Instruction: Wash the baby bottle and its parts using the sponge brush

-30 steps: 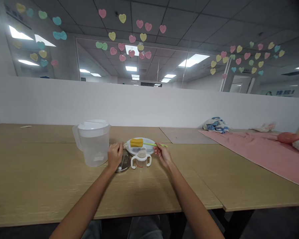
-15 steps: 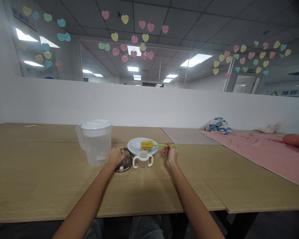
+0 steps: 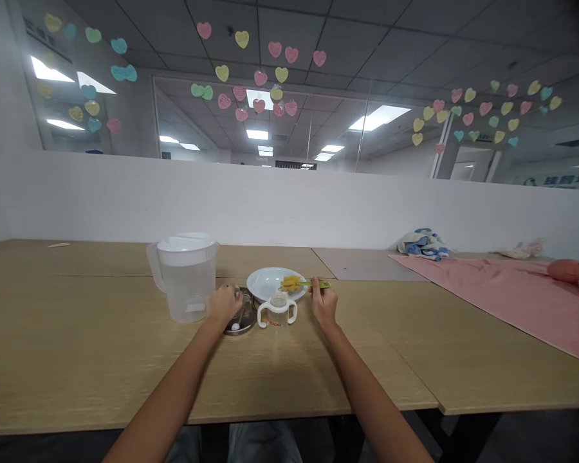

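My right hand [image 3: 323,303] is closed round the green handle of a bottle brush [image 3: 293,283]. Its yellow sponge head is over the right side of a white plate [image 3: 260,283]. In front of that plate stands a clear cup with two white handles [image 3: 278,313]. My left hand [image 3: 224,303] is curled at the left edge of a round metal dish [image 3: 241,330]; whatever its fingers grip there is mostly hidden. A small thin piece with a white end [image 3: 236,326] lies in the dish.
A translucent lidded pitcher [image 3: 191,289] stands just left of my left hand. Far to the right a pink cloth [image 3: 492,289] covers the table [image 3: 101,347], with a blue and white cloth [image 3: 423,244] bunched behind it. A white wall [image 3: 280,206] borders the back.
The brush has shifted slightly and turned, its sponge head now nearer the plate's right side and angled. My right hand has moved a little left. The left hand stays at the metal dish.
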`<control>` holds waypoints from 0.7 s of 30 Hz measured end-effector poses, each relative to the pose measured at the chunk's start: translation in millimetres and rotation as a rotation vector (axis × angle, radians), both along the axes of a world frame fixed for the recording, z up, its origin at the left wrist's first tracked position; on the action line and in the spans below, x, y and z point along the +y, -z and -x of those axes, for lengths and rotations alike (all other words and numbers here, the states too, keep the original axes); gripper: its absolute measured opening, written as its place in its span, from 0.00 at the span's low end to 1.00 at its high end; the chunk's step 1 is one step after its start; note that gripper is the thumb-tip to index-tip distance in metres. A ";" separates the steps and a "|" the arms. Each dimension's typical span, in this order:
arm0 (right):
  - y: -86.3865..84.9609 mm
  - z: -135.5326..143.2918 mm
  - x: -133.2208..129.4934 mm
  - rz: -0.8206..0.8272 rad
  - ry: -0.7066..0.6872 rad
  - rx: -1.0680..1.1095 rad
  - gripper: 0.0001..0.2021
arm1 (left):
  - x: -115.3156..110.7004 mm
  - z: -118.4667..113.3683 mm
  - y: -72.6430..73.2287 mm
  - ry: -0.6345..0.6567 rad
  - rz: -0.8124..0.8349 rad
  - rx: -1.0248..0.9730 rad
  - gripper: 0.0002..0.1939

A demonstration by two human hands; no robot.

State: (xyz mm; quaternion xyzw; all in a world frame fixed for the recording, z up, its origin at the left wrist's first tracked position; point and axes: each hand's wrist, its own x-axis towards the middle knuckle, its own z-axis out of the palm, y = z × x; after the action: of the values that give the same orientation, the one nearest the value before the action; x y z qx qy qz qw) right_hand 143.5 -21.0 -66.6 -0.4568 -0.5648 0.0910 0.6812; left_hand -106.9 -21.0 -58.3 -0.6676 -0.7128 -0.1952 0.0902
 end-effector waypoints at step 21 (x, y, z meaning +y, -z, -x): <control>-2.7 6.0 12.0 0.144 -0.388 0.126 0.17 | -1.4 -0.9 1.8 0.053 0.027 -0.022 0.15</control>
State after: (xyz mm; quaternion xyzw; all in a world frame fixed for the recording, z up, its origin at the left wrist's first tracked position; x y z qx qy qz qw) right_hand 137.5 -9.0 -63.8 -0.3806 -0.5905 0.2887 0.6505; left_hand -106.0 -22.4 -60.1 -0.6853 -0.6982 -0.1952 0.0684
